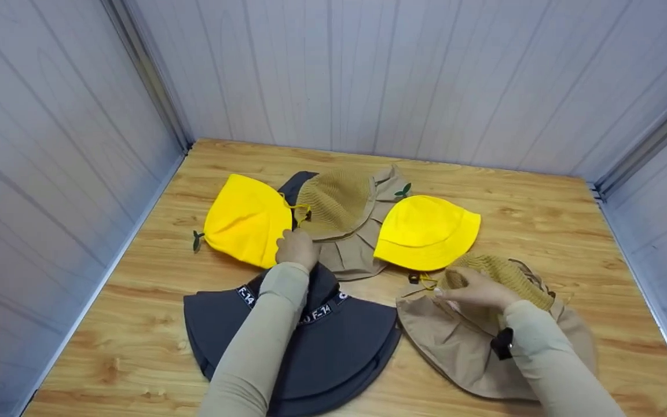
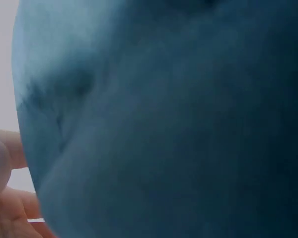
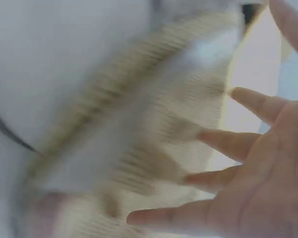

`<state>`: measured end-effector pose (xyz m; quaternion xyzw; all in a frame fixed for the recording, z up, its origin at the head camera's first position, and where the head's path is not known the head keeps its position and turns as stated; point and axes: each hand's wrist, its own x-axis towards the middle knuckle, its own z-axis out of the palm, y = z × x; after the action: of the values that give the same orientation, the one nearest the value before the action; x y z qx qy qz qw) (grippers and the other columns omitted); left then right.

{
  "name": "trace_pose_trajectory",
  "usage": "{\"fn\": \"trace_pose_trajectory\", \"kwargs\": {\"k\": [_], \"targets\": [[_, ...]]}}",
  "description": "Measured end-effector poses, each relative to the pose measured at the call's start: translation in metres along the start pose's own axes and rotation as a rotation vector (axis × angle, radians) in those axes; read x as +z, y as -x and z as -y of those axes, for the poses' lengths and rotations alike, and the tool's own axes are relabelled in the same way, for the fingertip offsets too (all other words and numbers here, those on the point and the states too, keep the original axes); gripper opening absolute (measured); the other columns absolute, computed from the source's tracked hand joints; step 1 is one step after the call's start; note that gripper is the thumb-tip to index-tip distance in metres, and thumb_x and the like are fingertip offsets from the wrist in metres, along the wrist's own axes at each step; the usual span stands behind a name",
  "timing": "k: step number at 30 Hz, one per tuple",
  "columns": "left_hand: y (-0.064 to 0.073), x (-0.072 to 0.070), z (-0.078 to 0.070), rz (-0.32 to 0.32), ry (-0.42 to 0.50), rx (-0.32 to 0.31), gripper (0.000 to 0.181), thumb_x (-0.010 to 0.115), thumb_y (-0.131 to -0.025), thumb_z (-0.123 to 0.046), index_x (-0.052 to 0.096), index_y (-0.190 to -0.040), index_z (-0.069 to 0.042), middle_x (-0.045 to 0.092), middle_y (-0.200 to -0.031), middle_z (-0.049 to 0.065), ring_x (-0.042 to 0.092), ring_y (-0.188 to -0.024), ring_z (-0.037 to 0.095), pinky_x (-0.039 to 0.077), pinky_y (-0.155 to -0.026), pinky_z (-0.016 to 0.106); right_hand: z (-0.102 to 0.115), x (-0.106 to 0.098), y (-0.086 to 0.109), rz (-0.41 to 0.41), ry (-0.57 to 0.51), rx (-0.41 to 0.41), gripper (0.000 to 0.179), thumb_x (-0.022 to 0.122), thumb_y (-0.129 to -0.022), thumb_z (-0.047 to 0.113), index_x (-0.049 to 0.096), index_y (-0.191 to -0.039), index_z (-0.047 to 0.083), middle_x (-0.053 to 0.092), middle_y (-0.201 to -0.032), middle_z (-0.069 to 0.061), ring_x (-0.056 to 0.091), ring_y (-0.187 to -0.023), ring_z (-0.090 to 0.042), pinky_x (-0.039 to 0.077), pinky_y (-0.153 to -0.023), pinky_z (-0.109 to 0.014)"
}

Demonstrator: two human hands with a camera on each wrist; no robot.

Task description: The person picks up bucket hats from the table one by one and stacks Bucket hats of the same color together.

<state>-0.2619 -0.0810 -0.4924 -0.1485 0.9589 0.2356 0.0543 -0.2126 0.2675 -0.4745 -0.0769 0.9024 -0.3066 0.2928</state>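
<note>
In the head view my left hand (image 1: 297, 250) grips the raised crown of a dark grey wide-brimmed sun hat (image 1: 345, 333) with a lettered band. Dark cloth (image 2: 164, 124) fills most of the left wrist view and hides the fingertips. Close to that hand lies a yellow bucket hat (image 1: 246, 217) with a green sprout on top. My right hand (image 1: 481, 289) is at a beige sun hat (image 1: 443, 330) with a mesh crown. In the right wrist view its fingers are spread and fairly straight, touching the mesh (image 3: 188, 99).
Behind the hands, another beige mesh hat (image 1: 336, 202) lies partly over something dark. A second yellow bucket hat (image 1: 429, 229) stands right of it, its cord hanging near the right-hand beige hat. Pale panel walls (image 1: 356, 75) surround the wooden tabletop (image 1: 131, 324) on three sides.
</note>
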Motion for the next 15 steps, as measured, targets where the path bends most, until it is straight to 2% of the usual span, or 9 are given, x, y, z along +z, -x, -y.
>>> {"fn": "trace_pose_trajectory", "kwargs": {"k": [2,6,11,13,15], "targets": [[-0.003,-0.001,0.005,0.015,0.034,-0.02,0.054,0.07,-0.091,-0.031,0.053,-0.125,0.008,0.054,-0.123,0.026,0.055,-0.114,0.041,0.053,-0.091,0.051,0.009,-0.006,-0.001,-0.015,0.013,-0.02,0.088,0.065,-0.092,0.049,0.03,-0.15,-0.008,0.029,-0.152,-0.036,0.027,-0.14,-0.055,0.025,-0.113,-0.067],[-0.007,-0.002,0.009,0.042,0.041,-0.054,0.06,0.073,-0.088,-0.036,0.051,-0.126,0.005,0.053,-0.125,0.025,0.052,-0.116,0.04,0.051,-0.093,0.052,0.027,-0.012,-0.005,-0.048,-0.044,-0.049,0.08,0.063,-0.094,0.045,0.035,-0.148,-0.007,0.035,-0.151,-0.034,0.033,-0.138,-0.054,0.034,-0.11,-0.062],[-0.01,-0.007,0.011,0.095,-0.02,-0.021,0.055,0.071,-0.088,-0.036,0.06,-0.126,0.003,0.056,-0.124,0.023,0.053,-0.117,0.039,0.047,-0.098,0.054,0.048,-0.011,-0.01,-0.074,-0.251,-0.116,0.072,0.062,-0.097,0.039,0.037,-0.148,-0.006,0.041,-0.148,-0.03,0.046,-0.132,-0.046,0.047,-0.104,-0.053],[-0.011,-0.01,0.011,0.085,-0.018,0.013,0.051,0.072,-0.087,-0.032,0.062,-0.124,0.002,0.059,-0.122,0.022,0.055,-0.115,0.04,0.047,-0.098,0.054,0.055,-0.008,-0.012,-0.085,-0.33,-0.137,0.07,0.062,-0.098,0.037,0.037,-0.148,-0.005,0.045,-0.146,-0.028,0.051,-0.13,-0.042,0.049,-0.102,-0.051],[-0.013,-0.013,0.011,0.065,0.022,0.039,0.047,0.072,-0.088,-0.028,0.062,-0.122,0.003,0.061,-0.119,0.022,0.058,-0.113,0.039,0.048,-0.097,0.052,0.061,-0.004,-0.016,-0.098,-0.417,-0.149,0.067,0.061,-0.099,0.035,0.037,-0.148,-0.003,0.047,-0.145,-0.025,0.051,-0.13,-0.039,0.047,-0.104,-0.05]]}}
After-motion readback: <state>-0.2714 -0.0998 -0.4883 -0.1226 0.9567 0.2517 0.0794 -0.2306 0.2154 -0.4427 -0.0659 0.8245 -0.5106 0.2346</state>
